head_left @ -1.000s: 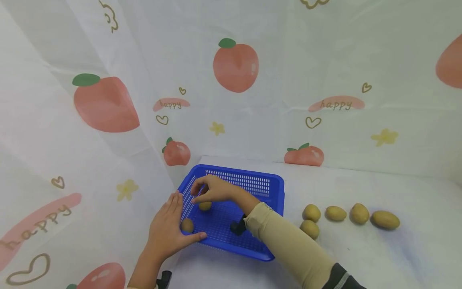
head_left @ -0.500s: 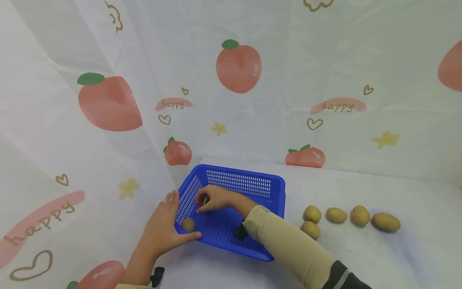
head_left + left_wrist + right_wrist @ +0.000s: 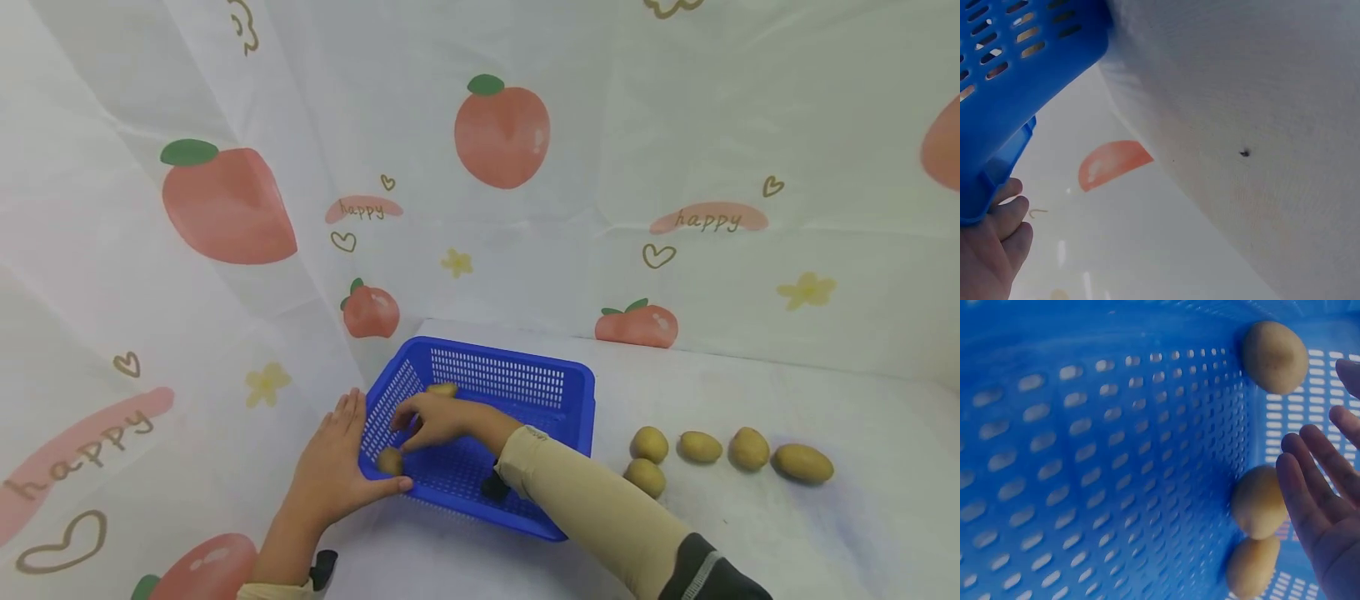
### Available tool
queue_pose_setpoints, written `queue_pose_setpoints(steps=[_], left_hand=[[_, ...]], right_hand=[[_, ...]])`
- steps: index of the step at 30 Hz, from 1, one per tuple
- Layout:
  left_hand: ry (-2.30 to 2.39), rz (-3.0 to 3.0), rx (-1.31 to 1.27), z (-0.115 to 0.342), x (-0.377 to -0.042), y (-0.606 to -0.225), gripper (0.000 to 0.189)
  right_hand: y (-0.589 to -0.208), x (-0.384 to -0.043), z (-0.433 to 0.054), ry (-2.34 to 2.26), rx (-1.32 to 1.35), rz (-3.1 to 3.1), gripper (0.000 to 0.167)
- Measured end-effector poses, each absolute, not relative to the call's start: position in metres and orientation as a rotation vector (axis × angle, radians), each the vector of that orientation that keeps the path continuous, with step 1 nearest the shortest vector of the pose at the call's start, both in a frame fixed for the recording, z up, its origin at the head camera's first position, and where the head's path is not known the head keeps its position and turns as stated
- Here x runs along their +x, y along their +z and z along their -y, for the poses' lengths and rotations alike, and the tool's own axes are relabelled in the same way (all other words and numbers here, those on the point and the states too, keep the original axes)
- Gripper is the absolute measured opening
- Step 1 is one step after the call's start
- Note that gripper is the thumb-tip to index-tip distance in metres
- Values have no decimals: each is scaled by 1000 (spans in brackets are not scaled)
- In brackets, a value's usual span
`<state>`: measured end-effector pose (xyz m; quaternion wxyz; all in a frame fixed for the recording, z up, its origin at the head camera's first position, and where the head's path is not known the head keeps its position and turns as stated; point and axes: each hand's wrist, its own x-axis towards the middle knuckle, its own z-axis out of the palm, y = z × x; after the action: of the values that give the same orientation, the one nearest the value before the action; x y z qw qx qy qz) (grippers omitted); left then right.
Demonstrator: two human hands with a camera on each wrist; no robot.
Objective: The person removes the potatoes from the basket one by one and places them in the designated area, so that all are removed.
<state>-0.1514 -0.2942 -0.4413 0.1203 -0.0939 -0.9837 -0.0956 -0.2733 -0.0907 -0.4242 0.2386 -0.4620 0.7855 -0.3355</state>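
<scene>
In the head view, my left hand (image 3: 330, 467) rests along the left rim of a blue plastic basket (image 3: 517, 354), fingers straight and thumb spread over the near rim. Its fingers (image 3: 1013, 215) show beside the rim in the left wrist view. Inside the basket my right hand (image 3: 438, 419) has its fingers loosely bent, with nothing held. The right wrist view shows one fingertip right at the middle potato (image 3: 1257, 503). Another potato (image 3: 1252, 569) lies against that one, and a third potato (image 3: 1275, 357) sits apart in a corner. The head view hides the middle potato behind my right hand.
To the right of the basket, several potatoes (image 3: 748, 448) lie in a loose row on the white cloth (image 3: 750, 533). A white sheet (image 3: 570, 167) printed with red fruit hangs at the back and left, close beside the basket.
My right hand first lowers over a potato in the basket, then shifts left toward the near-left potato. A potato at the basket's far-left side now shows beyond the hand.
</scene>
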Motion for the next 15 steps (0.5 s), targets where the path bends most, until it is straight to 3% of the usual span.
queue_pose_setpoints(steps=[15], left_hand=[[-236,2875,-269,291,-150,-440,145]], right_hand=[[-429,-264,112,-727,-1327,-2139,39]])
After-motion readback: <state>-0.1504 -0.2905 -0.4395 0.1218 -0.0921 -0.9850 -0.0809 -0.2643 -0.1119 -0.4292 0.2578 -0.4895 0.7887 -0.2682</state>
